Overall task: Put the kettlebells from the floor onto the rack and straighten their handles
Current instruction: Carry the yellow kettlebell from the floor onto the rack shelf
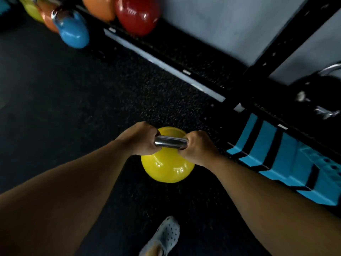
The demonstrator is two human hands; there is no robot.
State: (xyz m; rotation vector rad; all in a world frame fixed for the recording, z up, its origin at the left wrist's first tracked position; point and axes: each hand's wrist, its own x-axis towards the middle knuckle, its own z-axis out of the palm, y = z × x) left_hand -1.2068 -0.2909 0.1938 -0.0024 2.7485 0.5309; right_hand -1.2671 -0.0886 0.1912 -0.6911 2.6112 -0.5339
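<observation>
A yellow kettlebell (167,166) with a chrome handle (170,141) hangs over the dark rubber floor in the middle of the view. My left hand (139,138) grips the handle's left end and my right hand (198,147) grips its right end. The black rack (184,58) runs diagonally along the grey wall. On its low shelf sit a red kettlebell (137,14) and an orange kettlebell (98,7). A blue kettlebell (72,29), another orange one (47,17) and a yellow one (30,8) stand on the floor at the upper left.
A blue and black striped step block (287,159) lies by the rack at the right. A black kettlebell (317,95) sits on the shelf past the rack's upright post (287,34). My foot in a grey perforated shoe (164,235) shows at the bottom.
</observation>
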